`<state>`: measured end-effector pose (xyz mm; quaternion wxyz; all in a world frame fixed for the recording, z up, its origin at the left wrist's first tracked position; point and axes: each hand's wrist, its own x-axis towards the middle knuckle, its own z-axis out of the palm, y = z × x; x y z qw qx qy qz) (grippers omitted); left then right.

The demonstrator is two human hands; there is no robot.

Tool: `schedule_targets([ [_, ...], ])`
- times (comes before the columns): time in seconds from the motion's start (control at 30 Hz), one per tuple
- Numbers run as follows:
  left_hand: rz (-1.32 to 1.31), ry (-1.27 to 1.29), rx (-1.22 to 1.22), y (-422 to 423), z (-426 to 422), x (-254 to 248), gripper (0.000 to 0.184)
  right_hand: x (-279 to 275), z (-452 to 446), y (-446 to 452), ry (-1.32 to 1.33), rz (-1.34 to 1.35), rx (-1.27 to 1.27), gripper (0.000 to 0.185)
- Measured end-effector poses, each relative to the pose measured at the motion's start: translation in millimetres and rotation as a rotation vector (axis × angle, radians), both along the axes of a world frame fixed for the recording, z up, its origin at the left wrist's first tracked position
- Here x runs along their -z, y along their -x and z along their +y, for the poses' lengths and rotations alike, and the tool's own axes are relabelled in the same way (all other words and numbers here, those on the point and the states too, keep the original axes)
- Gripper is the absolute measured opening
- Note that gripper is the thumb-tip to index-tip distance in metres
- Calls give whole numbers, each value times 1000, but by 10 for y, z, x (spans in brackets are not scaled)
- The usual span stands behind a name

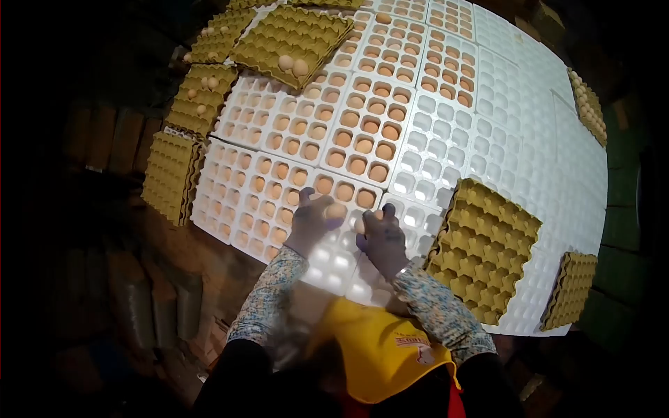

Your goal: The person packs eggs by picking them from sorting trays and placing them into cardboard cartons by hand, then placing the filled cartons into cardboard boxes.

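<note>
As I stand by the wide white spread of trays, I see a tall stack of brown egg flats [167,174] leaning at the far left edge. Just behind it, another egg flat [182,115] has a few loose eggs on it. Next comes a tilted top flat [289,35] with two eggs [293,65] near its corner. White foam trays [259,152] full of eggs reach down toward the worker.

The left hand [311,219], which looks gloved, is curled partway, with a pale egg [336,211] held between its thumb and fingers. That egg is over a half-filled foam tray [329,259], near three eggs in its far row. Just to the right, the right hand [383,237] is bent too, holding a second egg [360,226] by its thumb; I can't tell if it has more.

Below hangs a yellow apron [390,348]. Beside the right sleeve [442,306] rests a big bumpy flat [484,251]. Far right, a small-looking flat [570,289] leans near the edge, and higher up sits a flat full of eggs [589,108].
</note>
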<state>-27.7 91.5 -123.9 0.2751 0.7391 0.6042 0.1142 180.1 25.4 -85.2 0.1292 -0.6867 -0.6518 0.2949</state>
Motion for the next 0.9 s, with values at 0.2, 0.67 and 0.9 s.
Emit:
schedule_targets([
  [0.2,-120,-39,-2,259,-283,-71,54,-6,-166,257,-9,13,-88,50],
  [0.67,-1043,-115,-653,645,-457,349,36,617,-62,844,-458,154,-342,40],
  [0.9,-800,57,-28,-1017,-1221,-465,31,-337,-1668,-2311,-608,-263,978,48],
])
